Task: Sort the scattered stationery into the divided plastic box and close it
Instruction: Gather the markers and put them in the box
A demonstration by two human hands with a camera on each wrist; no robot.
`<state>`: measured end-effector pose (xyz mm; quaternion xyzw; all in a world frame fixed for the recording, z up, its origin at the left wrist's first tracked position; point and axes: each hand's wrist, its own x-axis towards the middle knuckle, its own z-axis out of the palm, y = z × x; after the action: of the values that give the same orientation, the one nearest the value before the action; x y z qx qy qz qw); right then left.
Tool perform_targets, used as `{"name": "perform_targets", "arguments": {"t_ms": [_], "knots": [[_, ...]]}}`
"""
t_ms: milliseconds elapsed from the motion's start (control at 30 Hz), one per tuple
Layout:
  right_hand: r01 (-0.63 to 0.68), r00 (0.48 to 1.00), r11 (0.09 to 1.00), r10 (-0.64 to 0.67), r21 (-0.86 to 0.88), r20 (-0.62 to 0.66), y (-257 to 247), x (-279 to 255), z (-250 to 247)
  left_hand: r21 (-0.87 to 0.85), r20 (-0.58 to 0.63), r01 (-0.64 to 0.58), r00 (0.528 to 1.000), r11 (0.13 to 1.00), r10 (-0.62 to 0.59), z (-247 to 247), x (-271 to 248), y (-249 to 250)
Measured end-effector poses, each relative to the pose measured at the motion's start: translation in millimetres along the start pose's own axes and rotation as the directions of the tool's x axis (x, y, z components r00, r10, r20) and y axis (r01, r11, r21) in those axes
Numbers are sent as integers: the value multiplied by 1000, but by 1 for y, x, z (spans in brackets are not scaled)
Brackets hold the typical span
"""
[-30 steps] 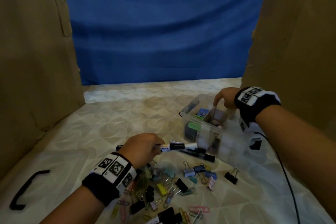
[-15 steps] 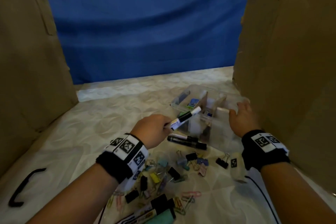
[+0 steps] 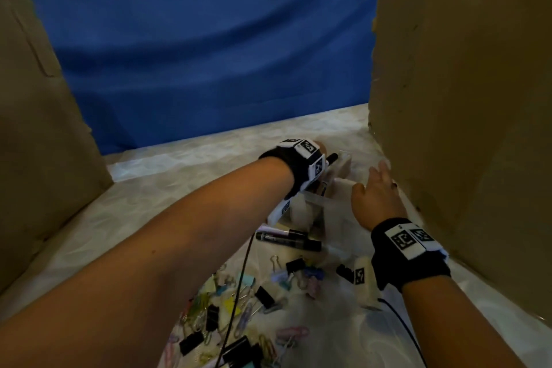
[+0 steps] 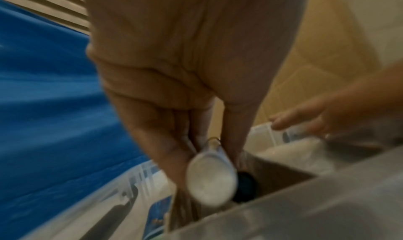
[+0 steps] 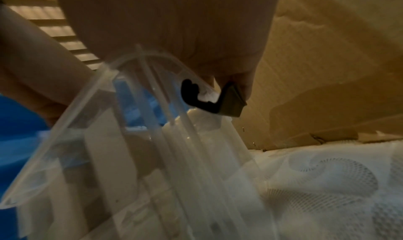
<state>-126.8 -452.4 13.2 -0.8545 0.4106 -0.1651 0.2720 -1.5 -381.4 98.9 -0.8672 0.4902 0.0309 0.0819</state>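
Head view: our left hand [image 3: 321,149] reaches over the box [image 3: 331,215], fingers curled round a marker [image 4: 211,174] whose white end points down into a compartment. Our right hand [image 3: 376,197] rests on the box's right rim with fingers spread and relaxed. Two markers [image 3: 286,239] lie on the counter [image 3: 167,188] just before the box, clips [image 3: 254,299] scattered nearer us.

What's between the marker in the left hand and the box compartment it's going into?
Nothing visible. The left hand pinches the marker right over an open compartment of the plastic box, where a dark object already lies. The right hand rests at the box's far side, off the path. The view is blurred.
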Motion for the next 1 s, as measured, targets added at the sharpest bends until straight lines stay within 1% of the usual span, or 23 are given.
{"name": "perform_targets", "arguments": {"t_ms": [33, 67, 100, 200, 233, 300, 367, 500, 533, 567, 600, 633, 667, 700, 733, 767, 800, 833, 867, 900, 933, 967, 1000], "knots": [[5, 1000, 1000, -5, 0, -3, 0, 0, 0, 61, -8, -20, 1000, 998, 20, -4, -1, 7], [10, 1000, 1000, -10, 2, -6, 0, 1, 1, 71, -11, -22, 1000, 997, 23, -6, -3, 11], [11, 1000, 1000, -11, 2, -5, 0, 0, 1, 75, 19, -25, 1000, 997, 23, -6, -1, 12], [11, 1000, 1000, -11, 2, -1, 2, 1, 0, -6, 116, -20, 993, 1000, 20, -7, 13, 4], [12, 1000, 1000, -12, 7, -1, 3, 1, 0, -22, 115, -15, 993, 1000, 18, -7, 14, -1], [16, 1000, 1000, -16, 13, -10, 4, 2, 1, -85, 18, 25, 1000, 996, -24, -6, 13, -13], [27, 999, 1000, -27, 8, -27, 5, 2, 2, -155, -90, 58, 993, 986, -72, -7, 0, -23], [22, 999, 999, -21, 41, -30, 4, 1, -1, -182, -266, 34, 961, 983, -82, 6, -63, -49], [15, 1000, 999, -14, 47, -20, 3, 0, -2, -210, -291, 27, 952, 977, -89, 14, -80, -56], [7, 1000, 999, -6, 38, -13, 1, -2, -4, -237, -286, 40, 952, 971, -109, 23, -94, -64], [7, 1000, 1000, -7, 8, -24, -2, -5, -4, -255, -265, 59, 956, 965, -129, 34, -104, -72], [31, 997, 999, -34, -35, -72, -5, -11, -5, -270, -231, 73, 963, 960, -138, 47, -113, -79], [96, 982, 993, -107, -74, -154, -9, -19, -6, -284, -180, 84, 974, 955, -139, 58, -116, -84], [215, 940, 971, -234, -101, -248, -17, -30, -5, -296, -128, 95, 982, 950, -138, 72, -121, -91], [358, 867, 928, -371, -102, -332, -26, -44, -6, -304, -86, 99, 988, 947, -130, 86, -121, -96], [498, 786, 863, -489, -81, -378, -37, -58, -6, -320, -60, 92, 991, 943, -117, 98, -121, -99], [609, 721, 791, -579, -50, -381, -46, -70, -3, -345, -41, 82, 994, 935, -103, 109, -120, -100], [681, 683, 733, -643, -17, -347, -54, -79, 3, -374, -31, 64, 996, 925, -82, 116, -118, -100], [706, 680, 708, -677, 5, -281, -59, -83, 10, -393, -18, 52, 998, 918, -64, 121, -112, -98], [696, 706, 718, -684, 6, -184, -62, -82, 20, -403, -5, 38, 999, 915, -43, 123, -106, -95], [649, 759, 760, -649, -23, -52, -63, -77, 30, -403, 7, 27, 1000, 915, -27, 123, -98, -90], [564, 824, 821, -554, -86, 118, -64, -70, 41, -398, 9, 17, 1000, 917, -15, 125, -89, -86], [462, 867, 870, -402, -172, 295, -62, -64, 51, -391, 16, 18, 1000, 920, -13, 125, -81, -82]]}}
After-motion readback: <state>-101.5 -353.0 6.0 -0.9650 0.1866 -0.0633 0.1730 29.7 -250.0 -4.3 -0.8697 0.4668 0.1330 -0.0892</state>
